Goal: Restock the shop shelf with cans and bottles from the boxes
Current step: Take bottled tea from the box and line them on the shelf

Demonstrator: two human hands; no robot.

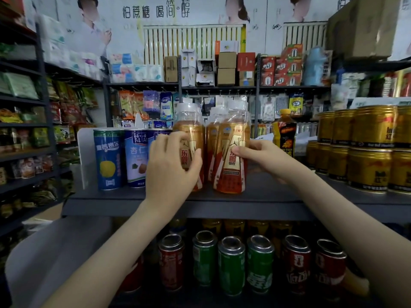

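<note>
Two gold-and-red drink bottles with clear caps stand upright at the front of the dark shelf board [266,195]. My left hand [172,163] wraps around the left bottle [189,127]. My right hand [261,155] grips the right bottle [232,174] from its right side, thumb on the label. A third bottle of the same kind [212,134] stands just behind, between the two. Both bottles rest on the shelf.
Tall blue and white cans [107,158] stand left of the bottles, by a white divider [85,152]. A yellow-capped dark bottle [284,132] and stacked gold cans [369,147] stand to the right. Red and green cans [231,263] fill the shelf below.
</note>
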